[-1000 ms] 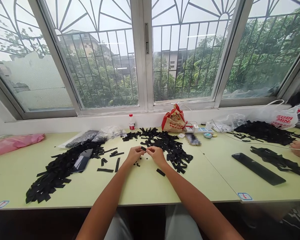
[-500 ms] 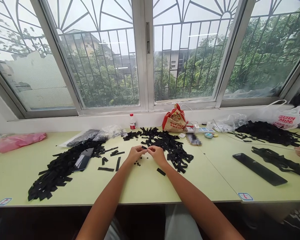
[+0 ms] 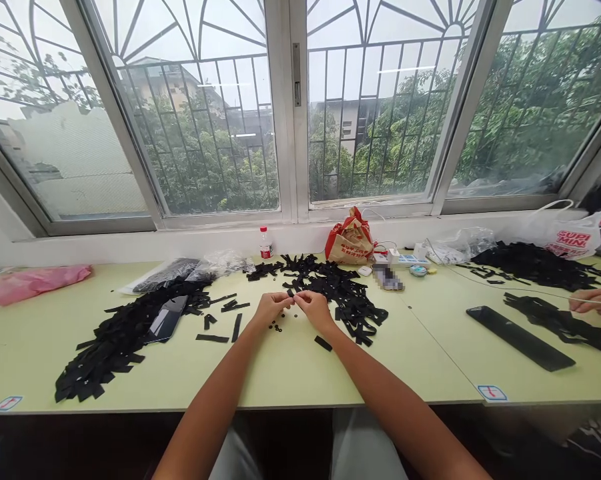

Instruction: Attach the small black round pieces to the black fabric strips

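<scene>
My left hand [image 3: 273,309] and my right hand [image 3: 313,309] meet over the middle of the table, fingertips pinched together. Between them is a short black fabric strip [image 3: 290,293], held by both hands; its lower end is hidden by the fingers. Several small black rings [image 3: 277,327] lie on the table just below my hands. Beyond and to the right spreads a loose heap of black strips [image 3: 353,293]. A single black strip [image 3: 323,343] rests beside my right wrist. Left of my left hand, a few separate strips [image 3: 212,339] lie flat.
A long pile of black strips [image 3: 110,343] with a dark phone [image 3: 167,320] on it stretches along the left. Behind stand a red-capped bottle [image 3: 265,243] and a paper bag [image 3: 350,240]. On the right lie a black flat case [image 3: 520,338] and another person's hand [image 3: 597,301].
The black strip between my fingers has tilted more upright. My hands have barely moved. At the right edge, the other person's hand has come further into view.
</scene>
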Demonstrator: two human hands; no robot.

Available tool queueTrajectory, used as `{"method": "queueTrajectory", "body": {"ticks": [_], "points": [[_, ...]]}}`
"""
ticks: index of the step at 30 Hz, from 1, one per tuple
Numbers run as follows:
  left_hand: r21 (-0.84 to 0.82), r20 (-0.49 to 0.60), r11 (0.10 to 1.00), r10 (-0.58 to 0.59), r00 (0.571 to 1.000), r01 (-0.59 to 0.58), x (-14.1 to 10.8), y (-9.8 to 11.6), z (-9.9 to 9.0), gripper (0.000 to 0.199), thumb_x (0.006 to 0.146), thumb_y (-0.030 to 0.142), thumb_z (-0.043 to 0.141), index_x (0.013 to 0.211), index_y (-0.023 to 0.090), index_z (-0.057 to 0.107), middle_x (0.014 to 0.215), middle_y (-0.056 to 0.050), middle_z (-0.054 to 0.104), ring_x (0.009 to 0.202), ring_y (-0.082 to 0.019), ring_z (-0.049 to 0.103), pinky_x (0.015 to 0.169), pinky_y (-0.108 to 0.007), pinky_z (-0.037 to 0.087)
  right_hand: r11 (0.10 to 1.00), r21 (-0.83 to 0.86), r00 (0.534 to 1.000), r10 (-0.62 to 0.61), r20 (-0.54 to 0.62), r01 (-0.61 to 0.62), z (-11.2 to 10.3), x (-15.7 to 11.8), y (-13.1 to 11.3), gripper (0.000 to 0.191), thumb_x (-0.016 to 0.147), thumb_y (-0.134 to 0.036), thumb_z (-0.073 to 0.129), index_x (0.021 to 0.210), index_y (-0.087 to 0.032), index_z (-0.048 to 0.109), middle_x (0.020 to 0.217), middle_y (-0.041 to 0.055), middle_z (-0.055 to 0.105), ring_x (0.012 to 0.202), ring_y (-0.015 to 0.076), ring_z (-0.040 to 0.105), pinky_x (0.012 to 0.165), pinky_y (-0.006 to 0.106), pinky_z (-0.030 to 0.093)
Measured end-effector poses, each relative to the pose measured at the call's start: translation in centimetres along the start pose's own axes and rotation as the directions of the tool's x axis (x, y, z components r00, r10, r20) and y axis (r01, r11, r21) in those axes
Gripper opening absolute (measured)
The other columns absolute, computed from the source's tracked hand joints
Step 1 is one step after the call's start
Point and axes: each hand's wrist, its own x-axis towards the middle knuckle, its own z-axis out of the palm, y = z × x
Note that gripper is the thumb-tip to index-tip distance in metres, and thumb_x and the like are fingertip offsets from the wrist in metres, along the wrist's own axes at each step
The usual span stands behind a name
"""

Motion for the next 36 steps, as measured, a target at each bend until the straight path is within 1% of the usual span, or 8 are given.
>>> {"method": "queueTrajectory", "body": {"ticks": [3,8,14,19,27,31,36], "points": [[0.006,-0.001,1.000,0.006,1.000,-0.006,-0.1,0.2,0.0,0.035,0.075,0.050,0.069,0.072,0.015,0.072,0.070,-0.004,0.064,0.059,-0.012,0.050,0.055,-0.025,0.037,1.000,-0.003,1.000,-0.002,0.000,0.002,0.0,0.1,0.1,0.028,0.084,-0.042,0.059,0.084,-0.019,0.075,0.087,0.0062,0.075,0.076,0.0200,0.064,0.070,0.030,0.046],[0.072,0.008,0.997,-0.001,1.000,0.000,-0.3,0.6,-0.2,0.040,0.077,0.054,0.066,0.072,0.015,0.071,0.068,-0.003,0.064,0.055,-0.011,0.046,0.053,-0.024,0.035,0.999,-0.030,1.000,-0.012,-0.012,0.012,0.1,0.2,0.3,0.027,0.084,-0.040,0.059,0.082,-0.019,0.076,0.085,0.0057,0.075,0.075,0.0200,0.064,0.069,0.029,0.046],[0.064,0.009,0.998,0.006,1.000,-0.007,0.0,0.0,-0.1,0.036,0.077,0.051,0.066,0.074,0.015,0.071,0.072,-0.004,0.066,0.058,-0.012,0.050,0.054,-0.024,0.038,1.000,-0.009,1.000,0.013,-0.006,-0.013,0.2,0.3,0.6,0.028,0.082,-0.040,0.059,0.080,-0.018,0.076,0.081,0.0052,0.074,0.071,0.0193,0.063,0.067,0.029,0.045],[0.049,0.000,0.998,0.026,1.000,-0.026,0.1,-0.4,-0.1,0.034,0.077,0.049,0.065,0.074,0.016,0.069,0.073,-0.004,0.066,0.057,-0.012,0.051,0.054,-0.024,0.039,1.000,0.011,1.000,0.017,0.011,-0.017,0.2,0.4,0.8,0.024,0.080,-0.037,0.061,0.080,-0.018,0.076,0.082,0.0056,0.075,0.072,0.0191,0.063,0.066,0.028,0.044],[0.013,0.009,1.000,0.011,1.000,-0.011,0.0,0.1,0.0,0.035,0.077,0.051,0.067,0.079,0.016,0.069,0.074,-0.005,0.067,0.059,-0.012,0.053,0.053,-0.024,0.039,1.000,0.016,1.000,0.012,0.018,-0.012,0.1,0.4,0.9,0.023,0.079,-0.037,0.063,0.079,-0.017,0.075,0.080,0.0051,0.074,0.069,0.0179,0.061,0.063,0.028,0.042],[0.006,0.011,1.000,0.023,1.000,-0.023,0.2,-0.2,0.1,0.033,0.077,0.049,0.068,0.079,0.016,0.068,0.072,-0.004,0.066,0.061,-0.013,0.055,0.055,-0.024,0.041,1.000,0.025,1.000,0.018,0.019,-0.018,0.2,0.6,1.2,0.022,0.078,-0.035,0.063,0.080,-0.017,0.076,0.083,0.0056,0.075,0.070,0.0183,0.062,0.065,0.028,0.044],[0.019,0.016,1.000,0.020,1.000,-0.021,0.3,-0.3,0.0,0.031,0.077,0.048,0.067,0.079,0.017,0.067,0.074,-0.003,0.066,0.059,-0.012,0.054,0.053,-0.024,0.040,0.999,0.022,0.999,0.047,0.018,-0.048,0.1,0.5,1.1,0.022,0.078,-0.034,0.064,0.082,-0.017,0.078,0.086,0.0063,0.076,0.075,0.0205,0.065,0.068,0.029,0.046]]}}
